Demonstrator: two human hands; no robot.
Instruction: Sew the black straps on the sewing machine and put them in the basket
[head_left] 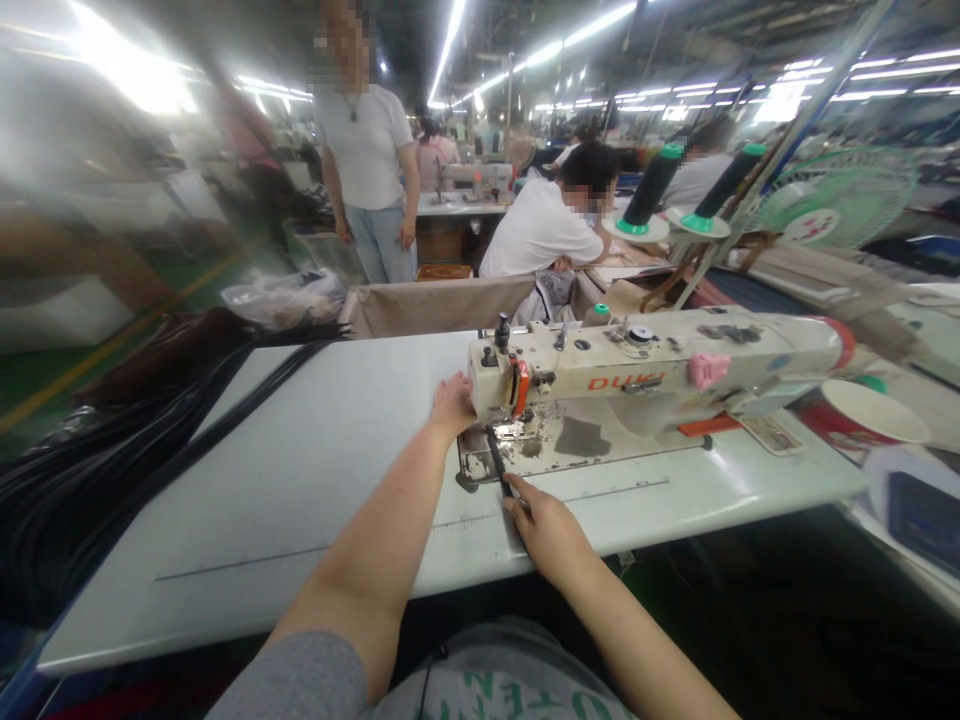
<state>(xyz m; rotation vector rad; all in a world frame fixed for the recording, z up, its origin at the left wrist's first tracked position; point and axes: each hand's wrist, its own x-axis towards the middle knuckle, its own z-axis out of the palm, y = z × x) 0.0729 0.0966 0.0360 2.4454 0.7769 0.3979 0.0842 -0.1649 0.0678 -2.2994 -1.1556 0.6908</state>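
A white sewing machine (585, 370) stands on a pale table (352, 440). A narrow black strip (496, 455) runs from beneath its needle area toward the table's front edge. My right hand (536, 515) pinches this strip between thumb and fingers in front of the machine's metal plate. Beside the left end of the machine head, my left hand (452, 402) reaches to the far side of the needle area. Its fingers are partly hidden and blurred, so what they hold, if anything, cannot be made out.
Long black strips (172, 420) hang over the table's left side. Behind the machine is a fabric-lined bin (427, 305). Two black thread cones (651, 190) stand at the back right, near a green fan (832, 205). One person (371, 150) stands; another (540, 225) leans over work.
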